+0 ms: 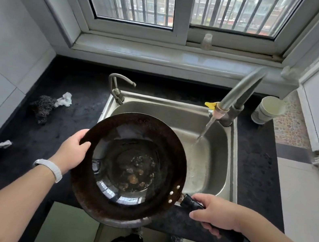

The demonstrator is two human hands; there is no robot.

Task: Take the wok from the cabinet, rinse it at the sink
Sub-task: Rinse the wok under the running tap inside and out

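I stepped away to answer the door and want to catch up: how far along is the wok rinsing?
Done: the wok is out of the cabinet and at the sink, and the tap is running. In hand: the left hand grips the rim and the right hand the handle. Left: the water stream falls beside the wok, and brown residue still sits in its bottom.

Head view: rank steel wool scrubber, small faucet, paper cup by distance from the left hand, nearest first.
From the left hand on the wok rim:
1. Steel wool scrubber, on the counter to the hand's left.
2. Small faucet, at the sink's back left corner.
3. Paper cup, far right of the counter, beyond the running tap.
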